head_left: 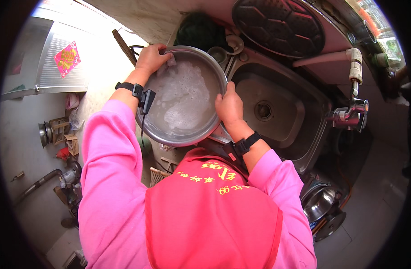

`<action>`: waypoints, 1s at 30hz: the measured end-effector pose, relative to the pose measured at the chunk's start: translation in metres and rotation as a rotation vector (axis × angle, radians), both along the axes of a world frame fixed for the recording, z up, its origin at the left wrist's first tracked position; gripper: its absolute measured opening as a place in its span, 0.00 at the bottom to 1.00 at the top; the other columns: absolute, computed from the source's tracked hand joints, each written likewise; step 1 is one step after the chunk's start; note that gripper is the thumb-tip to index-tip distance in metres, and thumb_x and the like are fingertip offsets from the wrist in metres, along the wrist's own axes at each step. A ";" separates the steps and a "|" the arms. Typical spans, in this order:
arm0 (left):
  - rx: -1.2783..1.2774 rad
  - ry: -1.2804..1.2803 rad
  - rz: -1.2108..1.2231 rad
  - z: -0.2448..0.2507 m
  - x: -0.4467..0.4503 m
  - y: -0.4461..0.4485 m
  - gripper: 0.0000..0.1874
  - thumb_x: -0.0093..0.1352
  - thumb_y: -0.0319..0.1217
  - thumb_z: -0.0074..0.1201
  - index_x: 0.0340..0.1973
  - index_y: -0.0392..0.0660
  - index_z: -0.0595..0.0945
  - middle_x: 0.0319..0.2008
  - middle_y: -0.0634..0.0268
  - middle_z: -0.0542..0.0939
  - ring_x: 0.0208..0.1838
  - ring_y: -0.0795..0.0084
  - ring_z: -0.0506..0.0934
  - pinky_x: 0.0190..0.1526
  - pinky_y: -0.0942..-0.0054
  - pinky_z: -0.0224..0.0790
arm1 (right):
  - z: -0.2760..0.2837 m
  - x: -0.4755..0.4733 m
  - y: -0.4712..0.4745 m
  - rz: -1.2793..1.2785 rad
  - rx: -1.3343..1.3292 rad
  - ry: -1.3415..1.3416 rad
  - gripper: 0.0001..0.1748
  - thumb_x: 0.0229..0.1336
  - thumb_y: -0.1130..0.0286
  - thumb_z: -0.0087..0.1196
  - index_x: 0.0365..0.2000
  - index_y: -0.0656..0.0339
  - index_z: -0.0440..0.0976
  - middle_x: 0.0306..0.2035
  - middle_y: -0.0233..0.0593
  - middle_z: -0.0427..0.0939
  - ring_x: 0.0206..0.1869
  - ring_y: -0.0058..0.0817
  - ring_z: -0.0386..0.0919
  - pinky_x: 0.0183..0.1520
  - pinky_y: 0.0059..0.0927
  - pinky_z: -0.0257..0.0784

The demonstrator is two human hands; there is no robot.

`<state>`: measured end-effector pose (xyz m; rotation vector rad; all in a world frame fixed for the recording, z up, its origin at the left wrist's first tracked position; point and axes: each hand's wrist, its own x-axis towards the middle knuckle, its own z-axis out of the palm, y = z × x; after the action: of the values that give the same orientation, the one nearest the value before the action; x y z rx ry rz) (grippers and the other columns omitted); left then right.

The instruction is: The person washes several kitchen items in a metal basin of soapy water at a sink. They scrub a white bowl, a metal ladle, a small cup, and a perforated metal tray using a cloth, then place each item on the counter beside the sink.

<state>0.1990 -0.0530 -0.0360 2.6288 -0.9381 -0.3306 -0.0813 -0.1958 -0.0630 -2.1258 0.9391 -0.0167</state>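
Observation:
A round metal basin of cloudy, foamy water is held in front of me, beside the left edge of a stainless steel sink. My left hand grips the basin's far left rim, with a pale wet cloth hanging inside the rim at its fingers. On the opposite side, my right hand clasps the right rim, thumb on top and fingers hidden beneath. The sink bowl shows its drain strainer at the bottom.
A chrome faucet juts in at the sink's right. Behind the sink leans a large dark metal lid. Small bowls and a dark green bundle sit beyond the basin. Metal pots stand low at the right.

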 end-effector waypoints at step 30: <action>-0.822 0.705 0.588 -0.051 -0.111 -0.092 0.09 0.69 0.28 0.58 0.43 0.40 0.80 0.38 0.63 0.82 0.35 0.72 0.80 0.33 0.73 0.78 | 0.012 -0.022 -0.033 -0.154 0.922 -0.173 0.20 0.73 0.62 0.43 0.60 0.55 0.73 0.28 0.30 0.78 0.20 0.20 0.75 0.25 0.25 0.76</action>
<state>0.0878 -0.1450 -0.0873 1.6981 -0.0106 -0.5205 -0.1029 -0.2289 -0.0505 -1.1819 0.7886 0.1296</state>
